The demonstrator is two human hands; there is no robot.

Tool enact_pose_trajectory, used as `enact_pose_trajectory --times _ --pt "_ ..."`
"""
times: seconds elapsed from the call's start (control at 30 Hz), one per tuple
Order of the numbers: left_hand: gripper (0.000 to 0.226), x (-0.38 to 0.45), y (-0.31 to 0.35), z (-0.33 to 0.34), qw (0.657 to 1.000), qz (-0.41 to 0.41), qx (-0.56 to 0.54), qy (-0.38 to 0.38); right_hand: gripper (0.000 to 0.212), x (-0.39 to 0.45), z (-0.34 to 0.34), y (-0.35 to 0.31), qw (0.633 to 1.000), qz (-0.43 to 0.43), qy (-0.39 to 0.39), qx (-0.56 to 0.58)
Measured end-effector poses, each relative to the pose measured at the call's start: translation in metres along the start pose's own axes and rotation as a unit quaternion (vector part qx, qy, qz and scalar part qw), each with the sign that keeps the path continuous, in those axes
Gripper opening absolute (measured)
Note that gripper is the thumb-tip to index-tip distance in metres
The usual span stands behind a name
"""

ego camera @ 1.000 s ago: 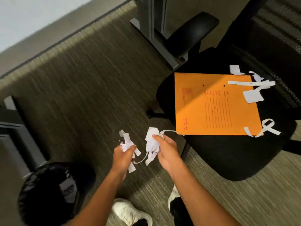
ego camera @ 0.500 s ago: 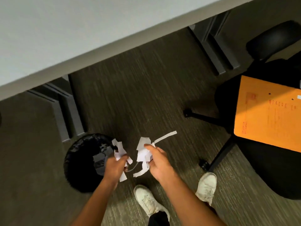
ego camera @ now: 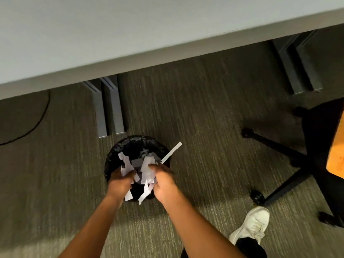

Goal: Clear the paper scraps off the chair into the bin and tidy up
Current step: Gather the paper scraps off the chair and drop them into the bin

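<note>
**Holding two handfuls of scraps over the bin**

Item: paper scraps (ego camera: 147, 172), white, in two bunches. Left hand (ego camera: 121, 180) is clenched round one bunch; right hand (ego camera: 162, 180) is clenched round the other, from which one long strip (ego camera: 171, 152) pokes out past the rim.

Location: both bunches directly above the mouth of the bin (ego camera: 115, 161), black-lined, on the carpet (ego camera: 204, 112) under the desk (ego camera: 130, 30) edge.

Step in hand: the drop, by appearance not yet made.

Next move calls for: loosening both fists over the opening, with the strip drawn inward first, or it may land on the carpet.

Also present: chair (ego camera: 320, 138) at right, well apart, bearing an orange folder (ego camera: 337, 149); whether scraps remain there cannot be told.
</note>
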State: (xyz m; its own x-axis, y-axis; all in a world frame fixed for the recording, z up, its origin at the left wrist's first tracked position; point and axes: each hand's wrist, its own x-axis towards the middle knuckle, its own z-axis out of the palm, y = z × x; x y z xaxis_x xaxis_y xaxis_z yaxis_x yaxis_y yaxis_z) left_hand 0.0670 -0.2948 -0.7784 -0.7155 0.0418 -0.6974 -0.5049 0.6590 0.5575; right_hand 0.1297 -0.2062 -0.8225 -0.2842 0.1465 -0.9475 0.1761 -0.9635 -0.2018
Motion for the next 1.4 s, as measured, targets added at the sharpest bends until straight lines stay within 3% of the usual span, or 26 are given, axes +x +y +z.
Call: enact_pose_trajectory --times 0.23,0.33,0.43,0.5,0.77,0.87,0.97,1.03,1.07,1.13,1.4 --pt "0.035 0.025 -0.001 -0.02 1.0 0.0 -0.008 0.002 0.014 0.016 0.034 0.015 0.999 -0.024 -0.031 -0.029" --pt "0.056 0.036 0.001 -0.022 1.0 -0.004 0.019 0.01 0.013 0.019 0.042 0.02 0.998 -0.024 -0.032 -0.043" --pt "0.079 0.055 -0.009 -0.023 0.999 0.01 0.048 0.014 0.069 0.027 0.048 0.027 0.998 0.014 -0.038 -0.051" --pt "0.08 0.05 0.0 -0.021 0.996 0.018 0.088 0.006 0.089 0.041 0.046 0.034 0.996 0.025 -0.048 -0.07" --pt "0.073 0.042 0.008 -0.002 0.991 0.034 0.123 0.028 0.044 0.031 0.024 0.008 0.996 0.005 -0.014 -0.092" --pt "0.065 0.042 0.01 0.005 0.991 0.023 0.131 0.024 0.062 0.035 0.024 0.006 0.994 -0.016 -0.011 -0.104" --pt "0.057 0.037 0.014 0.016 0.989 0.025 0.14 0.026 0.054 0.045 0.026 0.008 0.994 -0.018 -0.003 -0.11" --pt "0.054 0.033 0.016 0.023 0.988 0.023 0.149 0.029 0.065 0.035 0.027 -0.001 0.994 -0.007 -0.008 -0.107" --pt "0.052 0.032 0.017 0.026 0.987 0.028 0.155 0.028 0.057 0.032 0.024 -0.005 0.995 -0.002 -0.014 -0.102" --pt "0.051 0.03 0.019 0.032 0.986 0.039 0.161 0.026 0.011 0.022 0.013 -0.02 0.995 0.007 -0.02 -0.095" --pt "0.045 0.015 0.034 0.07 0.977 0.075 0.2 -0.014 0.017 0.005 -0.079 -0.087 1.0 -0.009 0.012 0.028"
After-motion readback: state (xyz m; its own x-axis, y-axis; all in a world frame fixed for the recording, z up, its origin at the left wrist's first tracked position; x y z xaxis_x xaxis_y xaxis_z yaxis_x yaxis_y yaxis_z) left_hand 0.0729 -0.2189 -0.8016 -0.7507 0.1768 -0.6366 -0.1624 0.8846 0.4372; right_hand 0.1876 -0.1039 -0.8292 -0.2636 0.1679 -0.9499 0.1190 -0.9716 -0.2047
